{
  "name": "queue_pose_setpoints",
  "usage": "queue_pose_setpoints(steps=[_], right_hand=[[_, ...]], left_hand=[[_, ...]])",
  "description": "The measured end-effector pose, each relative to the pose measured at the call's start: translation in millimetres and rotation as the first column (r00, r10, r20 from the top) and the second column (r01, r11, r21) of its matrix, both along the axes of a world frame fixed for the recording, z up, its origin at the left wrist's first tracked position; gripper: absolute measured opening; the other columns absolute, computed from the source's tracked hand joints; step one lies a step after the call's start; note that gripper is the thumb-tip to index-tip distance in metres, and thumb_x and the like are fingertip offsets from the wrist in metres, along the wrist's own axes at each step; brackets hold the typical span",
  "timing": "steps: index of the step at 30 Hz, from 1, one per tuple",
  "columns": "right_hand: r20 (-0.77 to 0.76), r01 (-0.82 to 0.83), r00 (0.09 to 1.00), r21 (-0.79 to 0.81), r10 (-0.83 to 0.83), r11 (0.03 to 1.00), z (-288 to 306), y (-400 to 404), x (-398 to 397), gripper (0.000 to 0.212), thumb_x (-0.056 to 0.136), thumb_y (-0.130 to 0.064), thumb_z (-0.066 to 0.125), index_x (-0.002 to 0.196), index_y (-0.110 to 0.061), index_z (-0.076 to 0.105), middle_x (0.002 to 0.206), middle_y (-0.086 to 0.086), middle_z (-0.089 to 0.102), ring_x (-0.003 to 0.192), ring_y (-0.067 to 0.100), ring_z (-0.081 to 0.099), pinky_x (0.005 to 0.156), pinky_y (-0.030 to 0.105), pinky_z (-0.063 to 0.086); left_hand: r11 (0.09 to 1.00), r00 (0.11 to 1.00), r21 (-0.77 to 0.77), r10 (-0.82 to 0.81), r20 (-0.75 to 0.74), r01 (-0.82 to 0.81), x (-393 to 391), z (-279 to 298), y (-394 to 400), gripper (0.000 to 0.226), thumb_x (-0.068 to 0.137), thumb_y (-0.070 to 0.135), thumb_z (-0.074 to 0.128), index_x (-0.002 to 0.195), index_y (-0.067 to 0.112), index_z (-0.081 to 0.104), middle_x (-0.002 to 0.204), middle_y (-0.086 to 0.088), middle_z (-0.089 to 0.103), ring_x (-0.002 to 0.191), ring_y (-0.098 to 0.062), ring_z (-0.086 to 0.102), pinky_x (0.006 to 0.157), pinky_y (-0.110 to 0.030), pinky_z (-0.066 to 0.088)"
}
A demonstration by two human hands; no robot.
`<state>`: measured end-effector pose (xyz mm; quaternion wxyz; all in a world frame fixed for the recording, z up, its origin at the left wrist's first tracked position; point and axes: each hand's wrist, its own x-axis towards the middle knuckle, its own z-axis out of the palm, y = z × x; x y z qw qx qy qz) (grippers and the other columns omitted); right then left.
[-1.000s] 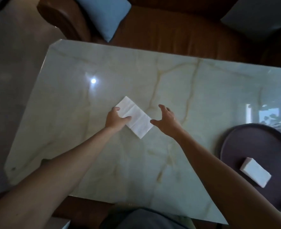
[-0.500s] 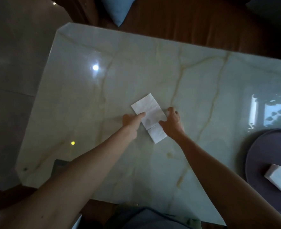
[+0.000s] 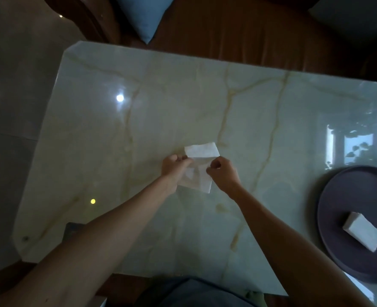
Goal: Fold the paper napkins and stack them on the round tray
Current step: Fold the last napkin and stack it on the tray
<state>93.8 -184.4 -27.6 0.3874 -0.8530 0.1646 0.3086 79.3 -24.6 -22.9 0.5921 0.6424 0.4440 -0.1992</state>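
Bare table lies between the hands and the round tray.

Left hand: bare forearm entering from the lower left, wrist straight, fingers curled with thumb and fingertips pinched together on the left edge of the paper napkin. Right hand: bare forearm entering from the lower right, knuckles up, fingers folded into a loose fist, thumb and forefinger pinched on the napkin's right edge. The two hands sit level with each other, close but not touching, both arms converging toward mid-frame.
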Motion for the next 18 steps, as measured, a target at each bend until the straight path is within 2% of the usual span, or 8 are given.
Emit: queue_pose_setpoints(steps=[2, 3, 4, 6, 9, 11, 15, 18], right_hand=[[0.019, 0.057, 0.998, 0.058, -0.058, 0.997, 11, -11, -3, 0.008, 0.081, -0.011, 0.068, 0.08, -0.015, 0.061, 0.072, -0.005, 0.06, 0.067, 0.013, 0.055, 0.058, 0.027, 0.043], [0.032, 0.076, 0.996, 0.088, -0.079, 0.993, 17, -16, -4, 0.008, 0.081, -0.01, 0.068, 0.081, -0.014, 0.062, 0.072, -0.005, 0.059, 0.066, 0.013, 0.055, 0.058, 0.026, 0.042], [0.042, 0.092, 0.994, 0.122, -0.098, 0.988, 24, -22, -5, 0.009, 0.081, -0.008, 0.069, 0.081, -0.014, 0.062, 0.073, -0.005, 0.059, 0.067, 0.013, 0.055, 0.058, 0.026, 0.042], [0.062, 0.134, 0.987, 0.207, -0.15, 0.969, 37, -33, -7, 0.016, 0.082, -0.003, 0.07, 0.082, -0.015, 0.059, 0.075, -0.003, 0.059, 0.068, 0.014, 0.054, 0.061, 0.025, 0.043], [0.07, 0.213, 0.965, 0.351, -0.252, 0.912, 59, -50, -13, 0.025, 0.083, 0.001, 0.071, 0.093, -0.015, 0.056, 0.08, 0.004, 0.063, 0.068, 0.014, 0.058, 0.062, 0.025, 0.045], [0.05, 0.246, 0.954, 0.438, -0.296, 0.865, 75, -59, -17, 0.033, 0.085, -0.003, 0.072, 0.109, -0.019, 0.055, 0.088, 0.01, 0.072, 0.071, 0.015, 0.068, 0.063, 0.025, 0.051], [0.046, 0.31, 0.914, 0.563, -0.404, 0.766, 105, -73, -19, 0.05, 0.091, -0.016, 0.074, 0.133, -0.03, 0.051, 0.097, 0.006, 0.077, 0.078, 0.012, 0.073, 0.064, 0.025, 0.056], [0.131, 0.325, 0.87, 0.571, -0.475, 0.754, 123, -83, -17, 0.05, 0.095, -0.018, 0.07, 0.139, -0.029, 0.049, 0.096, 0.003, 0.074, 0.073, 0.003, 0.068, 0.063, 0.019, 0.054]], left_hand=[[0.999, 0.997, -0.004, -0.035, 0.064, 0.035, 2, 10, -2, 0.018, 0.073, 0.016, 0.083, 0.079, 0.015, 0.066, 0.079, -0.003, 0.066, 0.067, -0.014, 0.058, 0.051, -0.014, 0.044], [0.999, 0.995, -0.017, -0.046, 0.088, 0.047, 4, 15, -3, 0.021, 0.074, 0.017, 0.084, 0.087, 0.011, 0.069, 0.083, -0.004, 0.07, 0.071, -0.015, 0.061, 0.056, -0.014, 0.047], [0.998, 0.993, -0.036, -0.048, 0.107, 0.052, 6, 20, -5, 0.028, 0.074, 0.017, 0.084, 0.095, 0.006, 0.069, 0.091, -0.007, 0.074, 0.077, -0.018, 0.066, 0.065, -0.018, 0.052], [0.996, 0.988, -0.068, -0.039, 0.152, 0.05, 8, 31, -11, 0.037, 0.078, 0.014, 0.083, 0.11, 0.004, 0.065, 0.107, -0.015, 0.076, 0.094, -0.029, 0.072, 0.086, -0.038, 0.057], [0.993, 0.973, -0.098, -0.043, 0.225, 0.066, 9, 51, -24, 0.034, 0.08, 0.01, 0.08, 0.108, 0.017, 0.061, 0.113, -0.016, 0.073, 0.099, -0.037, 0.071, 0.087, -0.05, 0.056], [0.985, 0.962, -0.138, -0.066, 0.265, 0.106, 8, 62, -32, 0.034, 0.078, 0.012, 0.081, 0.104, 0.022, 0.062, 0.104, -0.008, 0.075, 0.092, -0.032, 0.071, 0.082, -0.046, 0.055], [0.973, 0.914, -0.102, -0.155, 0.375, 0.206, 2, 82, -47, 0.03, 0.083, 0.003, 0.078, 0.099, 0.023, 0.064, 0.083, 0.004, 0.076, 0.072, -0.009, 0.071, 0.071, -0.027, 0.054], [0.963, 0.878, -0.083, -0.196, 0.437, 0.256, -1, 96, -58, 0.032, 0.082, 0.001, 0.078, 0.103, 0.021, 0.064, 0.081, 0.004, 0.078, 0.075, -0.01, 0.072, 0.075, -0.025, 0.053]])
